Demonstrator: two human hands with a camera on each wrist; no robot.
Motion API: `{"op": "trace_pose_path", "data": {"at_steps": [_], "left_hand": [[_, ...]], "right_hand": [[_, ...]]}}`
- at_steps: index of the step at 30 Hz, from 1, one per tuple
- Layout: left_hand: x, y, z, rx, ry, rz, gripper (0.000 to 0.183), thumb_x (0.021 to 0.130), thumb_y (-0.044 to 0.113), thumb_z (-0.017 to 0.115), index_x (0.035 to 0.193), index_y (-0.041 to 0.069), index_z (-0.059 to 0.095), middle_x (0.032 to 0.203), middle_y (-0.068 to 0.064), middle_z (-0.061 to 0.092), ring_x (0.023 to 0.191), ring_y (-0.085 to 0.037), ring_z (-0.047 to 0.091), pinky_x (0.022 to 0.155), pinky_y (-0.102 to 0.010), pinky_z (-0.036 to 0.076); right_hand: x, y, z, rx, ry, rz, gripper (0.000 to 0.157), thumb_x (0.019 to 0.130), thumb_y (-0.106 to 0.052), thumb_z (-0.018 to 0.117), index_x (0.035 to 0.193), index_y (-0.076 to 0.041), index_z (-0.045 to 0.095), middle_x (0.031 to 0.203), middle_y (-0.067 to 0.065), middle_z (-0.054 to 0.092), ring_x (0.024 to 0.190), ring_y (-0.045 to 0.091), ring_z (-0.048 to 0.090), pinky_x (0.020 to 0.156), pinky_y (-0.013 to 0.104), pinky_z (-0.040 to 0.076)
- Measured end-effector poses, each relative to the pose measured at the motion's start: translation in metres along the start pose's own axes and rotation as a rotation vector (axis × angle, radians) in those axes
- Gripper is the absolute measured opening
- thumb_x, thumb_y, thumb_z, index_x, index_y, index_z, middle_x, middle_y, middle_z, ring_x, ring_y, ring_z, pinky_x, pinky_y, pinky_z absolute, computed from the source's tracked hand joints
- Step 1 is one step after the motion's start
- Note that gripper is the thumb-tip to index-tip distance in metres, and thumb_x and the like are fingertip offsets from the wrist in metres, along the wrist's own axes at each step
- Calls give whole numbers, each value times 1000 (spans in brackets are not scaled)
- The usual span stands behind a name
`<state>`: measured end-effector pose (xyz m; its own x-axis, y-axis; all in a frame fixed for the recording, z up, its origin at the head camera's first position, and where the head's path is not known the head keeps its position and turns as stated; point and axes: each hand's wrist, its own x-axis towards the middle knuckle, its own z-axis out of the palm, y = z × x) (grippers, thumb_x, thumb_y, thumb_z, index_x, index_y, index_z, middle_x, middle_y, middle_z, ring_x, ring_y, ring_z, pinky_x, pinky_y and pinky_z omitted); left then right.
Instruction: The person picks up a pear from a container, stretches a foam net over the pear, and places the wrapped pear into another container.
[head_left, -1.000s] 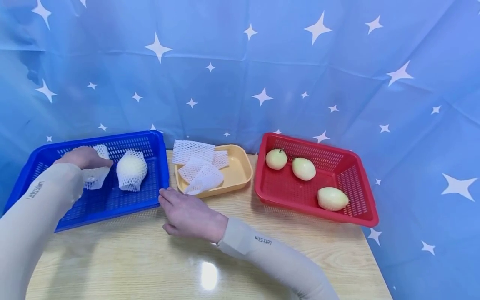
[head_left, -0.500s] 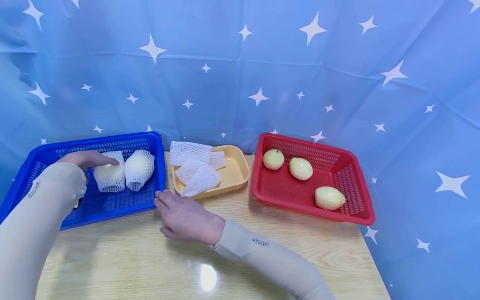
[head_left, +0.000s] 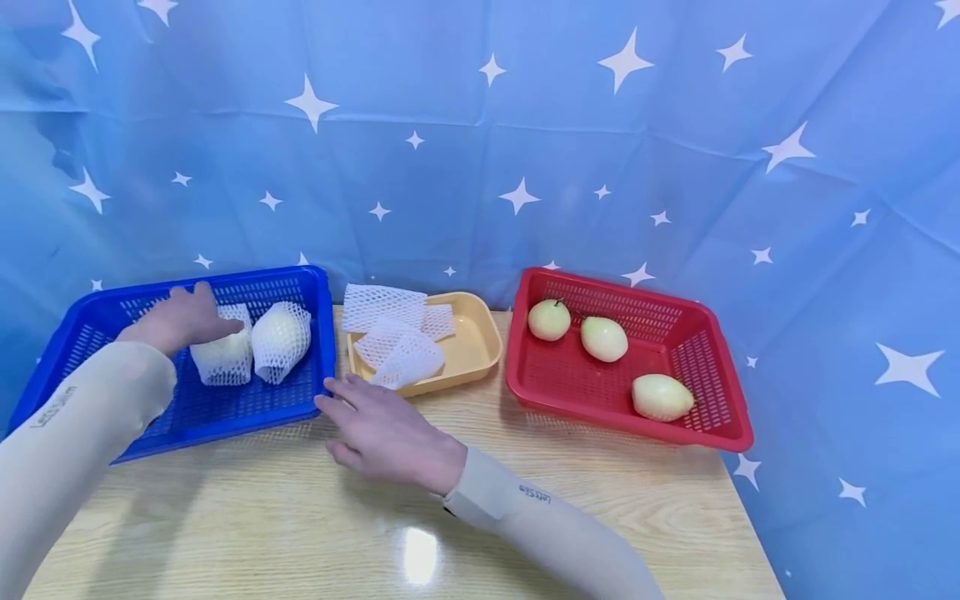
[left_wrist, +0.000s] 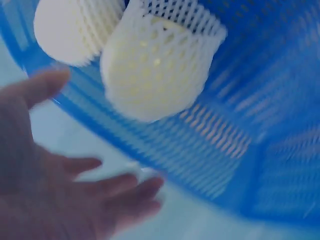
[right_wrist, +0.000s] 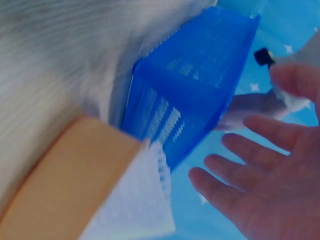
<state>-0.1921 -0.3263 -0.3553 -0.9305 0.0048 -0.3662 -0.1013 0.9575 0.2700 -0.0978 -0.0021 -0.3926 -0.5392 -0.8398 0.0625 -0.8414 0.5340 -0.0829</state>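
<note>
Two pears in white foam nets, a left one [head_left: 223, 357] and a right one [head_left: 281, 342], lie side by side in the blue basket [head_left: 213, 429]. My left hand [head_left: 176, 321] is above the left one, its fingers spread and holding nothing. In the left wrist view a gap shows between that hand [left_wrist: 60, 195] and the netted pears. My right hand [head_left: 390, 433] hovers with fingers extended by the basket's front right corner. The right wrist view shows its fingers apart and the palm [right_wrist: 280, 195] bare.
Several foam nets [head_left: 408, 354] lie in and over the edge of a yellow tray [head_left: 480, 321] between the baskets. On the right, a red basket [head_left: 570, 404] holds three bare pears [head_left: 603, 339]. A blue star-patterned cloth [head_left: 450, 100] hangs behind the wooden table [head_left: 300, 525].
My left hand set the netted pear down beside the other one, then let go and rose with its fingers spreading. The right hand's fingers have lifted and parted slightly.
</note>
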Motion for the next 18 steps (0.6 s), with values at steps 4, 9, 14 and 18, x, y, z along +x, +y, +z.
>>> {"op": "trace_pose_path", "data": {"at_steps": [4, 9, 14, 18], "left_hand": [[-12, 29, 4, 239, 352, 85, 81, 98, 34, 64, 147, -20, 27, 136, -55, 28, 120, -77, 30, 104, -86, 15], [-24, 69, 13, 360, 595, 228, 75, 92, 33, 72, 142, -13, 40, 142, -45, 37, 132, -68, 29, 109, -84, 10], [-33, 107, 27, 378, 786, 397, 71, 87, 31, 77, 141, -7, 50, 146, -37, 43, 138, -60, 34, 113, -79, 17], [-38, 133, 39, 290, 817, 484, 65, 90, 31, 75, 140, -4, 53, 149, -34, 44, 139, -57, 36, 112, -78, 21]], "right_hand": [[-17, 11, -10, 30, 83, 38, 53, 107, -34, 53, 153, -8, 48, 162, 13, 41, 150, 32, 36, 122, 41, 30], [-45, 30, -26, 121, 134, 136, 54, 108, -36, 52, 156, -10, 45, 164, 12, 37, 152, 31, 32, 124, 41, 26], [-76, 49, -35, 155, 285, 188, 53, 103, -28, 63, 150, -6, 51, 161, 15, 40, 149, 32, 37, 121, 44, 33], [-100, 61, -40, 191, 335, 263, 59, 100, -27, 67, 152, -6, 48, 163, 12, 37, 149, 30, 37, 116, 48, 40]]}}
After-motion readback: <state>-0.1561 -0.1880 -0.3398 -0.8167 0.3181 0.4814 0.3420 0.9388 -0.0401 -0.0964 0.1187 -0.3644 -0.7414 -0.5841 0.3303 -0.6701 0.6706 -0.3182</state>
